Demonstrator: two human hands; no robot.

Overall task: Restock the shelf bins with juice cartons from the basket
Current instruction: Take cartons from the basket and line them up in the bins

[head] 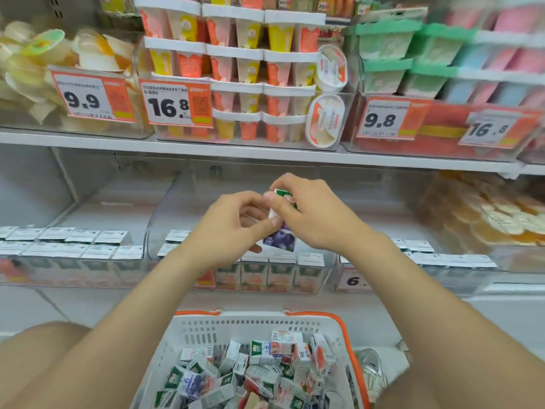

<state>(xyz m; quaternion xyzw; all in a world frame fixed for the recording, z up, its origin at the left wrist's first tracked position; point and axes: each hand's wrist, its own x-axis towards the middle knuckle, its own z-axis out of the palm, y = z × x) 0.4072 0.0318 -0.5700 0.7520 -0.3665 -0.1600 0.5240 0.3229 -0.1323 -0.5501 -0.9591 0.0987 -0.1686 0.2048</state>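
Head view: both hands meet above the front of the middle shelf bin [165, 208], holding one blueberry juice carton [283, 239] between them, tilted. The right hand [312, 214] curls over the carton's green top, and the left hand [233, 228] pinches its left side with thumb and fingers. Upright cartons [283, 267] line that bin's front. Below the bin, the basket [342, 323] holds loose cartons [259, 370].
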